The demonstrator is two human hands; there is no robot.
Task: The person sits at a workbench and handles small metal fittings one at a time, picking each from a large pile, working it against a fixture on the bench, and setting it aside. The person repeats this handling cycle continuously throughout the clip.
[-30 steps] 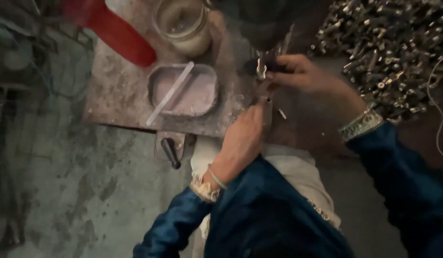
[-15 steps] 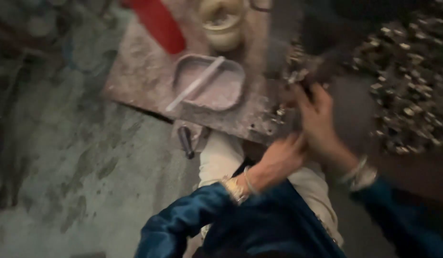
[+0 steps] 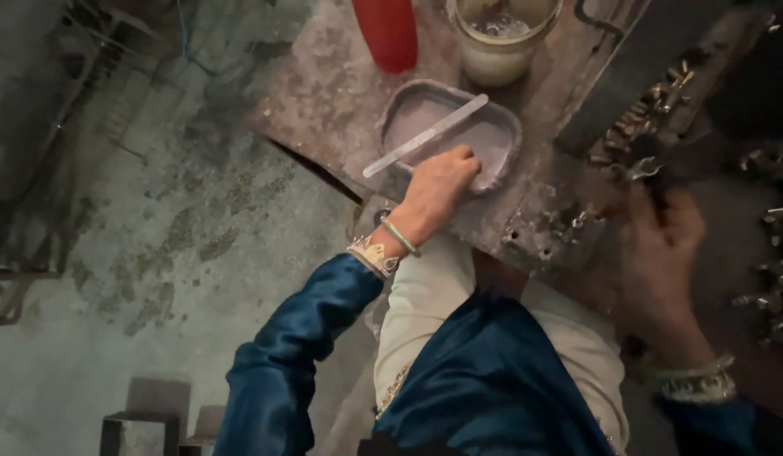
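My left hand (image 3: 436,192) reaches over the near rim of a shallow grey tray (image 3: 404,103) of pale powder. Its fingers are bunched together, with the tips in the powder. A flat pale stick (image 3: 425,135) lies slantwise across the tray, just left of the hand. My right hand (image 3: 661,253) is blurred at the right, raised toward a heap of small metal parts (image 3: 653,110). It seems to pinch a small metal part (image 3: 643,169) at its fingertips. Both wrists wear bangles and blue sleeves.
The tray rests on a worn, stained metal work plate (image 3: 332,84). A red bottle (image 3: 387,29) and a pale jar (image 3: 501,38) stand at its far side. More loose metal parts (image 3: 771,219) lie at the right edge. Stained concrete floor (image 3: 155,253) lies to the left.
My left hand has left the right hand and moved left into the powder tray. My right hand has stayed by the metal parts. The camera has swung left and down.
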